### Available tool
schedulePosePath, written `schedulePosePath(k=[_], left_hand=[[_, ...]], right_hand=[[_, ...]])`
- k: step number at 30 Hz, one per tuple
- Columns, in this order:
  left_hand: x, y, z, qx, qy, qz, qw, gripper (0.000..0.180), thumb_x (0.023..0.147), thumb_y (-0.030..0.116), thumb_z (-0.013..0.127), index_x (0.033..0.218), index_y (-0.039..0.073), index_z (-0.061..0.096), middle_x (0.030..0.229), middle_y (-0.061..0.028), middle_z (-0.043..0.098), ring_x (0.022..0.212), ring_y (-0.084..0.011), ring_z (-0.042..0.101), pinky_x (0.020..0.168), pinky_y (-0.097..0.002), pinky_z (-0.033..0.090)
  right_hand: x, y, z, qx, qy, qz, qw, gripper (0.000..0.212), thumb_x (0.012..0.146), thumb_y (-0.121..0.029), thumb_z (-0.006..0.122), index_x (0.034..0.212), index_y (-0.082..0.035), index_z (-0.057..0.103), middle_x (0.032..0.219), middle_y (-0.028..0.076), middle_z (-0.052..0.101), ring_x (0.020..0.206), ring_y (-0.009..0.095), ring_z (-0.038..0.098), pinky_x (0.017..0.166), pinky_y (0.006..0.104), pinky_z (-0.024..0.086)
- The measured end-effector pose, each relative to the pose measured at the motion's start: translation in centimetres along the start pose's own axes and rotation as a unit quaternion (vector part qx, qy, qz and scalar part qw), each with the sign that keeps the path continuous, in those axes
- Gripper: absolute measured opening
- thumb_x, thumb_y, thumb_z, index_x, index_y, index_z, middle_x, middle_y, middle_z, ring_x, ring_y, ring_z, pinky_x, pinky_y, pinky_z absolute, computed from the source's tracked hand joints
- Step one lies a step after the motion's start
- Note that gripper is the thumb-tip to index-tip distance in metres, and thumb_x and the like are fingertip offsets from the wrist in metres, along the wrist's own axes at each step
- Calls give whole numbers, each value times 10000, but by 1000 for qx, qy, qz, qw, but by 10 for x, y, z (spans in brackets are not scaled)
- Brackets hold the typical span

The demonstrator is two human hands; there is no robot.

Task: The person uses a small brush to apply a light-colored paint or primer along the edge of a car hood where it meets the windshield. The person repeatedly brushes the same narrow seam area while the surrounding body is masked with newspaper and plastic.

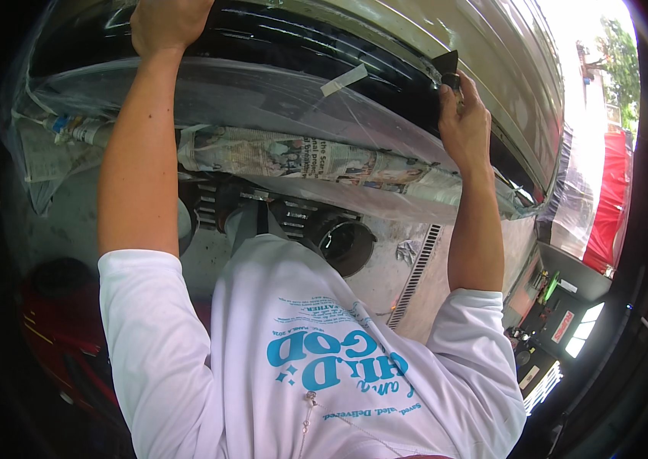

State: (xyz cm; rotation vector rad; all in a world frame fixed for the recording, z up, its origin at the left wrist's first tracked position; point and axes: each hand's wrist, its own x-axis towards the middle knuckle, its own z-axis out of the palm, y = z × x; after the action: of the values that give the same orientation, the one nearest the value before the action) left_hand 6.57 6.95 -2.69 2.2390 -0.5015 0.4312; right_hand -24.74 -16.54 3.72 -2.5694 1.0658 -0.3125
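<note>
My right hand [465, 118] is raised to a vehicle's olive-gold body panel [492, 84], its fingers closed round a small tool [446, 65] with a dark, flared, wedge-shaped end. That end is at the line where the gold paint meets a glossy black band [285, 46]; whether it touches cannot be made out. Up at the picture's top edge, my left hand [171, 23] is against or close to the black band. Its fingers are cut off from view. A pale strip of tape [344, 79] sticks to the band's lower edge.
Clear plastic sheeting [255, 92] and newspaper masking [285, 153] hang below the band. On the floor are a round dark container [343, 243], a slatted stand [293, 214] and a drain grate [415, 275]. A red cloth [607, 199] hangs at the right.
</note>
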Motion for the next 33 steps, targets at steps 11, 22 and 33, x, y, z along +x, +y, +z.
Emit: schedulePosePath(k=[11, 22, 33], left_hand=[[-1, 5, -4, -5, 5, 7, 1000, 296, 889, 329, 670, 880, 43, 595, 790, -205, 668, 806, -444, 665, 722, -525, 509], [2, -4, -3, -17, 6, 24, 1000, 277, 871, 299, 684, 811, 42, 599, 763, -213, 657, 775, -449, 649, 701, -532, 498], [1, -9, -2, -39, 19, 33, 999, 266, 881, 293, 675, 840, 44, 588, 769, -214, 648, 771, -456, 639, 702, -542, 491]], right_hand=[[4, 1, 14, -55, 28, -35, 998, 405, 1021, -215, 606, 1379, -24, 608, 1020, 297, 742, 995, 481, 722, 897, 522, 553], [-15, -12, 21, -23, 77, -2, 997, 417, 1011, -202, 615, 1385, -20, 598, 955, 287, 745, 959, 465, 732, 856, 510, 568], [-10, -4, 34, -108, 122, 60, 985, 432, 1007, -238, 620, 1395, -48, 610, 967, 279, 753, 978, 474, 728, 871, 531, 571]])
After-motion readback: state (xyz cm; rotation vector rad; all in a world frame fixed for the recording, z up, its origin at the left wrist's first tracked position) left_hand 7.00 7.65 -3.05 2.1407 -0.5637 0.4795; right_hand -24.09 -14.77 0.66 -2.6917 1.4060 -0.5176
